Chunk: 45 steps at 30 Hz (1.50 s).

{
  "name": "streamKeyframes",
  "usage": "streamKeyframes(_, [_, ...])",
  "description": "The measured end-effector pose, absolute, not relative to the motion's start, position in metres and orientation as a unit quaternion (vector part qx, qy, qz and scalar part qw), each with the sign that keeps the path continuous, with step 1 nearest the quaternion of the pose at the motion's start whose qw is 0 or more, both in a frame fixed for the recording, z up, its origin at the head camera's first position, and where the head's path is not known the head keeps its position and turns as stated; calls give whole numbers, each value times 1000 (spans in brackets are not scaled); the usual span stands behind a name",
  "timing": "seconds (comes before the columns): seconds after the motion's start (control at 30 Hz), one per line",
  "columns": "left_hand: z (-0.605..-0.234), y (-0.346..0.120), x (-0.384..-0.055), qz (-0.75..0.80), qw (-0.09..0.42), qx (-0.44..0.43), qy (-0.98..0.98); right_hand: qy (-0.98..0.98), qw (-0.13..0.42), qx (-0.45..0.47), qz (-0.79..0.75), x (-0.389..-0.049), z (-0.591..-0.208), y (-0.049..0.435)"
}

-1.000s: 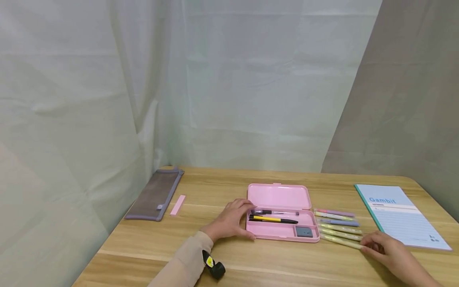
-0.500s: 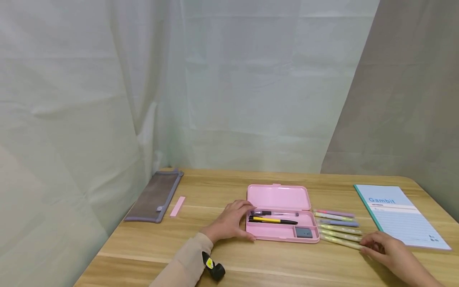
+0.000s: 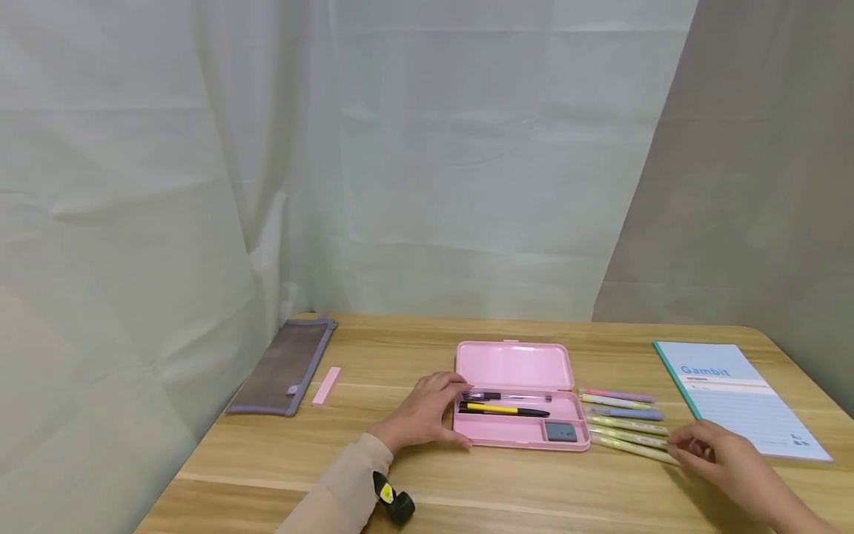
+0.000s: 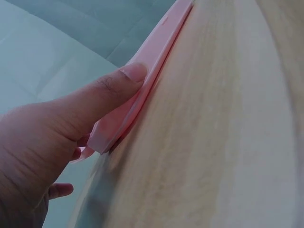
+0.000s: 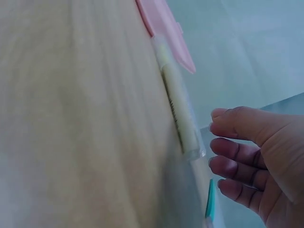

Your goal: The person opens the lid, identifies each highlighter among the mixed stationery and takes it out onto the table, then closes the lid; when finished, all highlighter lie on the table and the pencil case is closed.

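My left hand (image 3: 422, 415) grips the left end of an open pink pencil case (image 3: 500, 430), thumb along its front side and fingers at the back. In the left wrist view the thumb presses the pink wall (image 4: 137, 92). Inside the case lie a clear pen with a black grip (image 3: 507, 397), a yellow-and-black pen (image 3: 503, 409) and a grey eraser (image 3: 560, 432) in its own compartment. My right hand (image 3: 723, 456) hovers at the right ends of a row of pens, fingers loosely curled. The right wrist view shows a gap between its fingertips and the nearest pale yellow pen (image 5: 178, 104).
Pink, white and blue pens (image 3: 627, 413) lie in the same row, right of the case. A Gambit notebook (image 3: 740, 400) lies at the right. On the left are a grey mesh pouch (image 3: 283, 367) and a pink strip (image 3: 327, 386). Curtains stand behind the table (image 3: 534, 489).
The head view has shifted slightly, so everything sits a little further left. My right fingertips have come slightly up at the pens' ends. My left hand stays on the case.
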<state>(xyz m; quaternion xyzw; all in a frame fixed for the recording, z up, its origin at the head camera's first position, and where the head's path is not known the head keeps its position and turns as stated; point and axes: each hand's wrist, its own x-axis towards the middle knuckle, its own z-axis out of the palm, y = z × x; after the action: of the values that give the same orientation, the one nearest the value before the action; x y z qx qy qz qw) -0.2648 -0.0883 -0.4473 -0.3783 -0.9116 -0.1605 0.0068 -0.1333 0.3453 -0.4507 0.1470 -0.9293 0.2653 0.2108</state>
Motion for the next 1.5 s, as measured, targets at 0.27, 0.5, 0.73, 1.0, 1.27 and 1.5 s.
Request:
streamKeyframes(0.27, [-442, -88, -262, -158, 5, -381, -911, -937, 194, 139, 257, -139, -433, 336])
streamKeyframes(0.5, [-437, -89, -264, -186, 7, -375, -908, -935, 211, 155, 238, -150, -423, 324])
streamKeyframes(0.73, [-432, -91, -273, -253, 19, -346, -903, -937, 201, 141, 247, -161, -414, 312])
streamKeyframes(1.0, [-430, -92, -281, -329, 10, -311, -892, -936, 173, 139, 272, -180, -409, 297])
streamKeyframes(1.27, [-436, -88, -294, -416, -24, -268, -869, -941, 147, 130, 277, -205, -414, 279])
streamKeyframes(1.5, [-442, -85, -302, -439, -30, -250, -862, -950, 100, 95, 279, -221, -421, 269])
